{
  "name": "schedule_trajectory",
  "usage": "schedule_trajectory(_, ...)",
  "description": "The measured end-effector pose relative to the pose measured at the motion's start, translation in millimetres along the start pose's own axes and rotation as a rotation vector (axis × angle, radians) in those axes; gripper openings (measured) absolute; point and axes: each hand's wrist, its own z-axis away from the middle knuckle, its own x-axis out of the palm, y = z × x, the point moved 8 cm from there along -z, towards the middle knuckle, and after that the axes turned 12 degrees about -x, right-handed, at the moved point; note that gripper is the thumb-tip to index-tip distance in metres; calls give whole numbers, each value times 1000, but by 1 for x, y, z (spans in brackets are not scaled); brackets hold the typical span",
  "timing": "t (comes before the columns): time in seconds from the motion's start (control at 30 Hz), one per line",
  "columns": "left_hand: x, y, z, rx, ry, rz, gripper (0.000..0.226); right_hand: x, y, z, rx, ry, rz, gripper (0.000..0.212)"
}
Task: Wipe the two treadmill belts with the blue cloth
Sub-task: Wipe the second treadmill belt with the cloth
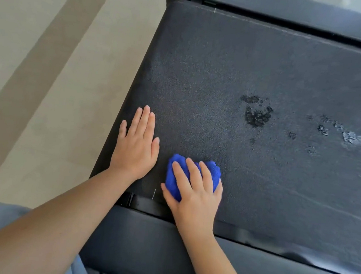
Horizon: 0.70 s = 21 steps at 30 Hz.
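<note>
The right hand (194, 190) holds the bunched-up blue cloth (191, 175) down on the black treadmill belt (224, 75), near its edge; the left hand (138, 146) lies flat and open just beside it; dark spots (257, 113) sit farther right.

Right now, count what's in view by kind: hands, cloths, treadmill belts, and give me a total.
Bare hands: 2, left hand flat on the belt, right hand pressing the cloth
Crumpled bright blue cloth: 1
Black textured treadmill belt: 1 in view, with blotchy patches toward the right
Total: 4
</note>
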Motion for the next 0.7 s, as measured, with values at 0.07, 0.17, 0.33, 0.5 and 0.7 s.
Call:
schedule_trajectory(0.07, 0, 0, 1, 4, -1, 4, 66, 0, 8, -12, -57, 7, -15, 41)
schedule_trajectory(0.17, 0, 1, 0, 3, -2, -6, 64, 3, 39, -41, -129, 11, -8, 43)
schedule_trajectory(0.33, 0, 0, 0, 11, -16, -19, 68, 10, 111, -95, 32, -39, 27, 54)
schedule_trajectory(0.5, 1, -2, 0, -7, -21, -52, 56, -5, 86, -43, 128, -20, 30, 50)
schedule_trajectory(0.7, 1, 0, 0, -23, -61, -79, 57, -25, 46, 33, 60, -46, 11, 48)
